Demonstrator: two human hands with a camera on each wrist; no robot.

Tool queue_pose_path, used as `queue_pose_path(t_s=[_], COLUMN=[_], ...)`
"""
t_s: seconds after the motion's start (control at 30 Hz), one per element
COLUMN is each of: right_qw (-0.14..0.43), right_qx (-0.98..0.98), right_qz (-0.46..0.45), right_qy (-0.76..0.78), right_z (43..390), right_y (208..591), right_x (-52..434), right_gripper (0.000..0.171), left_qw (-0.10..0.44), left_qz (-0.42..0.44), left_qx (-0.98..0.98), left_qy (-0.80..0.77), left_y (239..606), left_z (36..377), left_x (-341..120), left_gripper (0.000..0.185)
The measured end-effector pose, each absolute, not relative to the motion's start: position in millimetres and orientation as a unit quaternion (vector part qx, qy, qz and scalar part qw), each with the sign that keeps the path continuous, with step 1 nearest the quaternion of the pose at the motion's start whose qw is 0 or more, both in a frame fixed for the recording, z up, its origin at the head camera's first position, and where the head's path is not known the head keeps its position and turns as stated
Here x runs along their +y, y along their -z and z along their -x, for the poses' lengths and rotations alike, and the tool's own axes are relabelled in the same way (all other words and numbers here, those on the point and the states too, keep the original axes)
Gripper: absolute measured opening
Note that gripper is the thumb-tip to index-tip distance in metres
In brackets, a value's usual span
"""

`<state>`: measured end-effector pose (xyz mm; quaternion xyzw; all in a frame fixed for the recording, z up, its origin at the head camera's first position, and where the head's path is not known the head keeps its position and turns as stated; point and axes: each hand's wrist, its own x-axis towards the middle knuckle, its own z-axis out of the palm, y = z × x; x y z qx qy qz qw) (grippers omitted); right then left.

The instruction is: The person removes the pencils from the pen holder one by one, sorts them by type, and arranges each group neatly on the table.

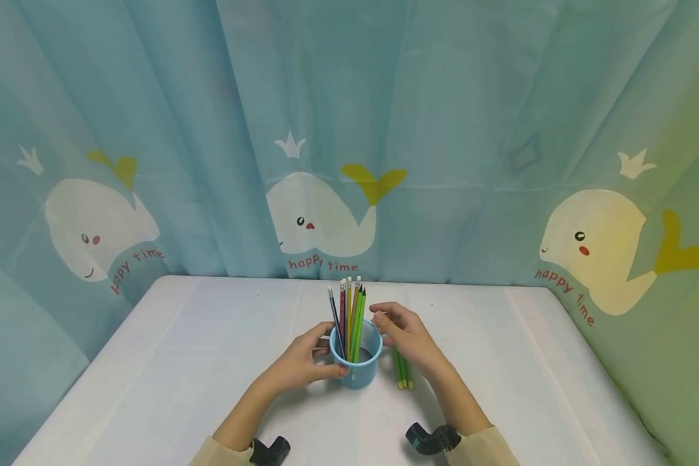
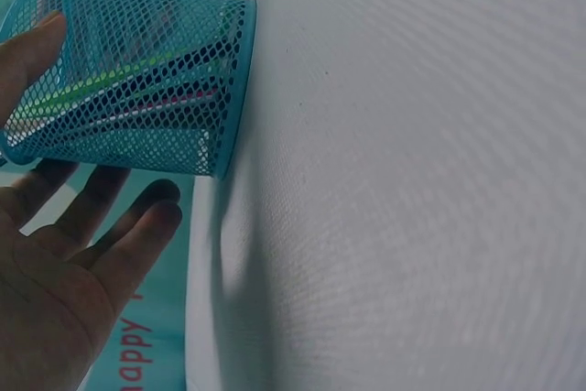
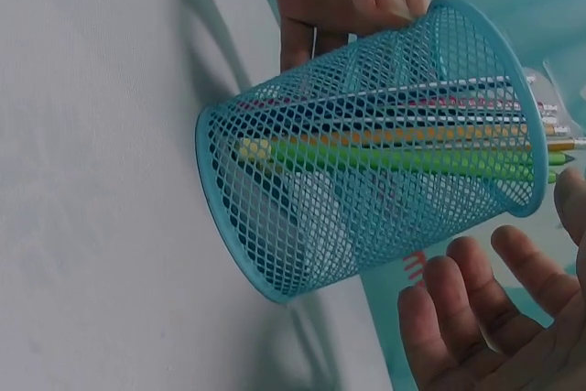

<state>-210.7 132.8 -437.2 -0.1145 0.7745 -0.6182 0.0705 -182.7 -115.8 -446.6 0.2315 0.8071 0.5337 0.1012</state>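
A blue mesh cup [image 1: 358, 370] stands upright on the white table [image 1: 180, 362], holding several coloured pencils [image 1: 350, 314]. My left hand [image 1: 299, 364] curves round the cup's left side. Its thumb [image 2: 29, 50] rests on the mesh near the rim, while the straight fingers [image 2: 124, 226] stay a little apart from the wall. My right hand [image 1: 404, 333] hovers just right of the rim, with its palm and relaxed fingers [image 3: 476, 313] facing the cup [image 3: 366, 153] and holding nothing. A few green pencils [image 1: 403, 372] lie flat on the table under the right wrist.
A teal curtain [image 1: 443, 129] printed with whales hangs close behind the table and wraps round both sides. The table's back edge [image 1: 349, 279] meets it. Black wrist mounts [image 1: 433, 439] sit on both forearms near the front edge.
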Motion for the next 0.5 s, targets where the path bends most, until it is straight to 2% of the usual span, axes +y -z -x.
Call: queue_pose_path(t_s=[0.5], right_qw=[0.086], right_qx=[0.768], right_qz=[0.176], right_qy=[0.61], right_z=[206.7], right_y=[439.0], right_x=[127.3], right_gripper=[0.043], left_qw=[0.104], left_qz=[-0.232], left_qx=[0.805], left_qy=[-0.536], left_y=[446.8], left_z=[182.2], left_x=[-115.8], left_gripper=[0.074])
